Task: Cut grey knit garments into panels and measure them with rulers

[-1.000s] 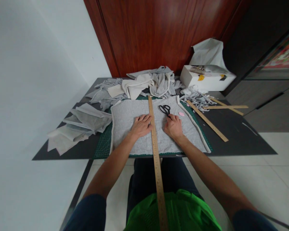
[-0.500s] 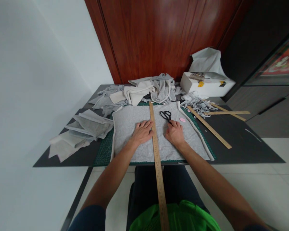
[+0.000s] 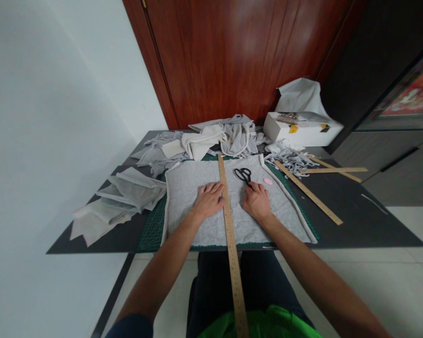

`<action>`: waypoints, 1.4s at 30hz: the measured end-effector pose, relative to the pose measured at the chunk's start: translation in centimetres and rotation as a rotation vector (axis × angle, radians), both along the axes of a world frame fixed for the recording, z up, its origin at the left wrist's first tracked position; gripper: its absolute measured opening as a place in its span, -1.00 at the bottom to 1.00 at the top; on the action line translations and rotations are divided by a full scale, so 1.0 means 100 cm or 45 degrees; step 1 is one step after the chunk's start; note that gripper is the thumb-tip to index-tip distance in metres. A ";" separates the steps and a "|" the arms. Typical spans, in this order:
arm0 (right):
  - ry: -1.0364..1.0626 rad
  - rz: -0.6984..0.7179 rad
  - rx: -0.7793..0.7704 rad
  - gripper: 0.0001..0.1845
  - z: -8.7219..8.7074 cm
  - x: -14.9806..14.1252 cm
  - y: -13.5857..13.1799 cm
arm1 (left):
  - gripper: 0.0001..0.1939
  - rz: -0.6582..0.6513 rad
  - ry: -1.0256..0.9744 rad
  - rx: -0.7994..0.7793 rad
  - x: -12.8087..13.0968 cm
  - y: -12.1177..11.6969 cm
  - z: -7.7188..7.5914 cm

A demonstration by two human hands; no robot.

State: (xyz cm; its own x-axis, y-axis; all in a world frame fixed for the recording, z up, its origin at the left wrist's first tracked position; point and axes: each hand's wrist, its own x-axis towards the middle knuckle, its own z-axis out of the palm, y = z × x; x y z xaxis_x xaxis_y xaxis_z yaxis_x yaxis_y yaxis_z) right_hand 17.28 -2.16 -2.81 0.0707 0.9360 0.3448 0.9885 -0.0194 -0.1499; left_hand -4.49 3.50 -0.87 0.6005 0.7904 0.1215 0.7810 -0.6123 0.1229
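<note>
A light grey cloth with pale bound side edges lies spread out in front of me. Down its middle runs a long wooden ruler, its near end reaching over the table edge toward my body. My left hand lies flat on the cloth, fingers outstretched, their tips against the ruler's left side. Right of the ruler, my right hand is closed around the blade end of black-handled scissors; the handles point away from me and the blades are hidden. A pink oval piece lies just beyond that hand.
A green cutting mat shows under the cloth on the dark table. Folded grey pieces lie left, heaped fabric behind. Shredded scraps, several wooden rulers and a white box are at right.
The whole scene sits slightly lower in the picture, as the head view has tilted up a little. Both hands, the ruler and the scissors keep nearly the same places on the cloth.
</note>
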 end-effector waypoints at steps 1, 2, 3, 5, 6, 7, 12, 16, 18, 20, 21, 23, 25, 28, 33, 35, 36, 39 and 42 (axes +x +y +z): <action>0.000 -0.001 0.004 -0.65 -0.001 0.000 0.000 | -0.41 0.002 0.001 -0.001 0.000 0.000 0.000; 0.001 -0.001 0.008 -0.65 -0.001 0.000 0.000 | -0.41 0.003 0.003 -0.001 0.000 0.000 0.000; 0.002 -0.001 0.011 -0.65 -0.001 0.000 0.000 | -0.41 0.003 0.004 -0.002 0.000 0.000 0.000; 0.004 0.002 0.011 -0.65 -0.002 0.000 0.001 | -0.40 0.003 0.007 -0.006 0.000 0.000 0.000; 0.004 0.002 0.009 -0.65 -0.002 0.000 0.001 | -0.40 0.003 0.008 -0.009 0.000 0.000 0.000; 0.005 0.001 0.008 -0.65 -0.001 0.000 0.001 | -0.40 0.005 0.008 -0.010 0.000 0.000 -0.001; -0.005 0.005 0.004 -0.65 0.001 0.000 0.000 | -0.41 0.004 0.017 -0.011 0.000 0.001 0.000; 0.001 0.002 0.010 -0.65 0.002 0.000 -0.001 | -0.41 0.002 0.022 -0.012 0.000 0.000 0.002; 0.010 0.002 0.016 -0.64 0.001 0.000 0.000 | -0.40 -0.006 0.026 -0.016 0.000 0.000 0.002; 0.017 0.002 0.014 -0.63 0.001 0.000 0.000 | -0.40 -0.012 0.027 -0.014 0.000 0.000 0.001; 0.020 0.002 0.009 -0.63 0.001 0.001 0.000 | -0.40 -0.014 0.025 -0.008 0.000 0.000 0.001; 0.021 0.002 -0.002 -0.63 0.001 0.001 0.000 | -0.40 -0.021 0.018 0.010 0.000 0.000 0.000; 0.021 0.001 -0.003 -0.63 0.001 0.002 0.000 | -0.40 -0.031 0.019 0.020 0.001 0.000 0.000; 0.030 0.005 0.010 -0.62 0.001 0.002 0.000 | -0.40 -0.033 0.038 0.008 0.002 -0.001 0.002; 0.044 0.017 0.018 -0.63 0.002 0.003 -0.001 | -0.37 -0.011 0.072 -0.010 0.004 0.000 0.002; 0.042 0.016 0.022 -0.63 0.002 0.003 0.000 | -0.36 -0.009 0.087 -0.020 0.004 0.000 0.001; 0.041 0.013 0.025 -0.63 0.001 0.003 0.000 | -0.35 -0.008 0.094 -0.027 0.004 0.000 0.000; 0.044 0.012 0.029 -0.63 -0.001 0.004 0.001 | -0.33 -0.009 0.104 -0.052 0.004 0.000 0.000; 0.059 0.010 0.022 -0.61 -0.002 0.004 0.001 | -0.33 -0.012 0.093 -0.065 0.005 -0.001 0.001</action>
State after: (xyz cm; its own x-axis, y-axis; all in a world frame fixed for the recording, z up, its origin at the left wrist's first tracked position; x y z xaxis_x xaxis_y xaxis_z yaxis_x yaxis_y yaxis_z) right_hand 17.66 -2.06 -3.00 0.0795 0.9304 0.3577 0.9807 -0.0086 -0.1954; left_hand -3.97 3.39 -0.77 0.6137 0.7887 0.0370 0.7833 -0.6140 0.0969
